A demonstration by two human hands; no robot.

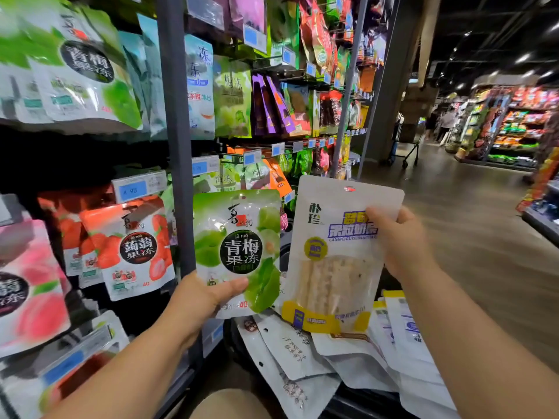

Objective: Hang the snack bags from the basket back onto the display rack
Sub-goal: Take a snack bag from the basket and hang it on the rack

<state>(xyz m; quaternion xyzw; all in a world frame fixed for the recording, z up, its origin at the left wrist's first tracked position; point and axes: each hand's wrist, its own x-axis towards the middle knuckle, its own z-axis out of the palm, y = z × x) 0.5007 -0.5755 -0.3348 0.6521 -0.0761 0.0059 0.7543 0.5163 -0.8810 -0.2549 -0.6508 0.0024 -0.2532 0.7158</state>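
Supermarket aisle, display rack left: left hand grips green plum jelly bag, right hand pinches white milk-bar bag above basket; both occupied, so one-handed hooking may miss hang hole.

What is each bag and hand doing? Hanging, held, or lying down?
Green plum bag, held upright.
White and yellow bag, held upright.
Left hand, grips green plum bag.
Right hand, grips white and yellow bag.
Loose white bags, lying down.
Strawberry bags, hanging.
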